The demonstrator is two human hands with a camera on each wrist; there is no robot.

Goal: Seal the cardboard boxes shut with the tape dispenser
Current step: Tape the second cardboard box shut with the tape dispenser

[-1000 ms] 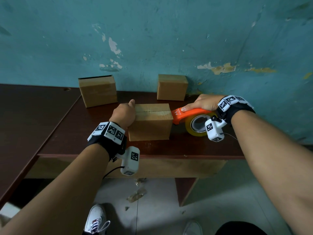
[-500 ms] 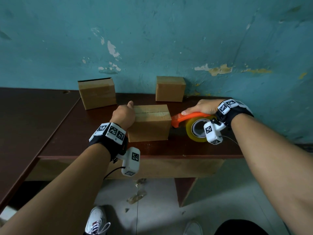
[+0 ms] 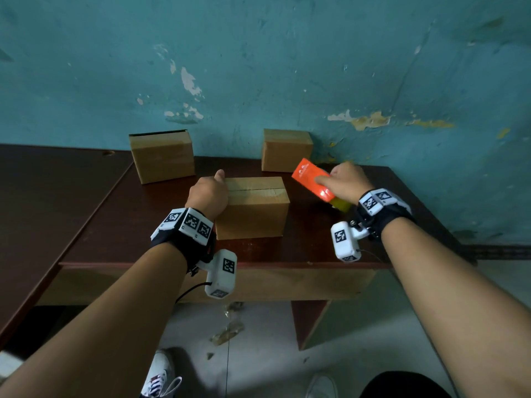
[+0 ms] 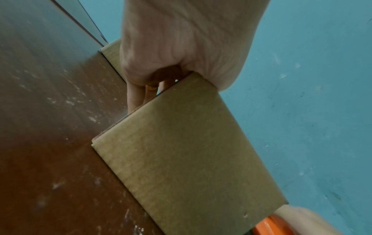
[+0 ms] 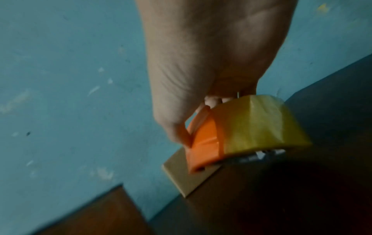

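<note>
Box (image 3: 253, 206) gripped by left hand (image 3: 208, 193), tape dispenser (image 3: 313, 179) raised in right hand (image 3: 344, 180)

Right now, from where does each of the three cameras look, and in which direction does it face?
Head: worn on the head, facing forward and down at the table; both forearms show.
Left wrist: looks along the left hand gripping the near box.
Right wrist: looks along the right hand holding the tape dispenser.
Shared: the head view also shows that box and dispenser.
</note>
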